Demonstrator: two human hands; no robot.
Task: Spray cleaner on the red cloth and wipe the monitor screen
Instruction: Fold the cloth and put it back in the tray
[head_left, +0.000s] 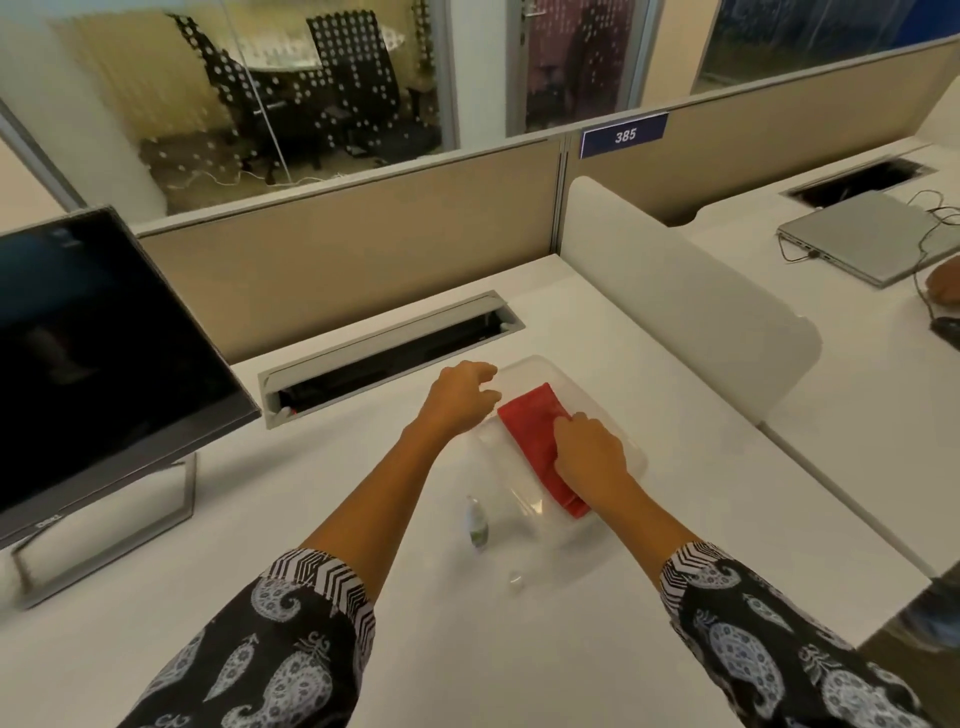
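Right hand: knuckles up over the tray, fingers bent down onto the red cloth and taking hold of its near half.
Left hand: reaches to the tray's far left corner with fingers curled at the rim. From here I cannot tell whether it pinches the rim or only rests on it.
Red cloth: folded into a long strip, lying slantwise inside the clear tray, its near end poking out below the right wrist.
Clear tray: flat on the white desk, just in front of the cable slot.
Spray bottle: small and clear, standing just beside the tray's near left edge, between the two forearms. Neither hand touches it.
Small clear cap: on the desk, near the bottle, on the side towards the person.
Monitor: on the left on its metal stand, screen dark, well apart from the tray.
Sleeves: black with a white paisley print, pushed up to the elbows.
Next desk: beyond the white divider, a closed grey laptop with a cable plugged in.
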